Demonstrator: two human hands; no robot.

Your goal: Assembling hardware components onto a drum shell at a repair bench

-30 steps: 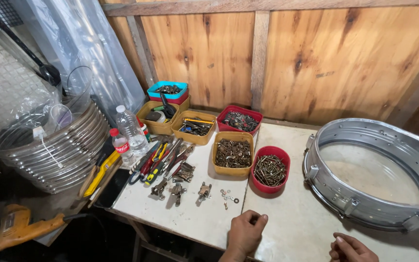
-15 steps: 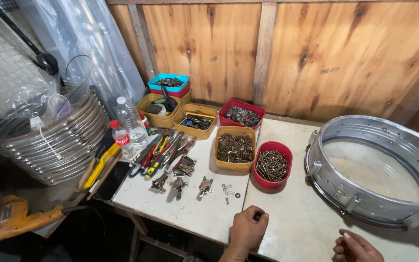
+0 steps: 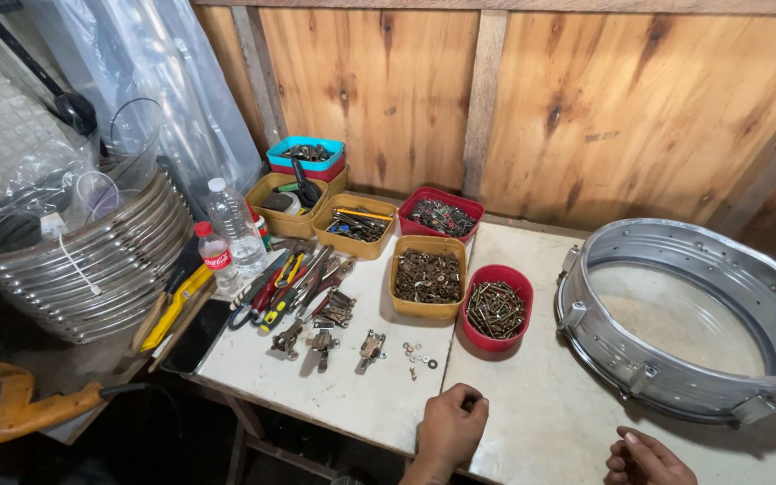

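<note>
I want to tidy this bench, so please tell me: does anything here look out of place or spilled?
A few small metal washers lie loose on the white tabletop, outside the containers, just beyond the left hand. Nothing looks spilled or damaged.

Only the person's two bare hands and a short stretch of each wrist show at the bottom edge of the head view. The left hand (image 3: 448, 429) wears no glove, ring or watch, and no sleeve reaches its wrist. The right hand (image 3: 647, 458) is likewise uncovered, its short fingernails plain.
</note>
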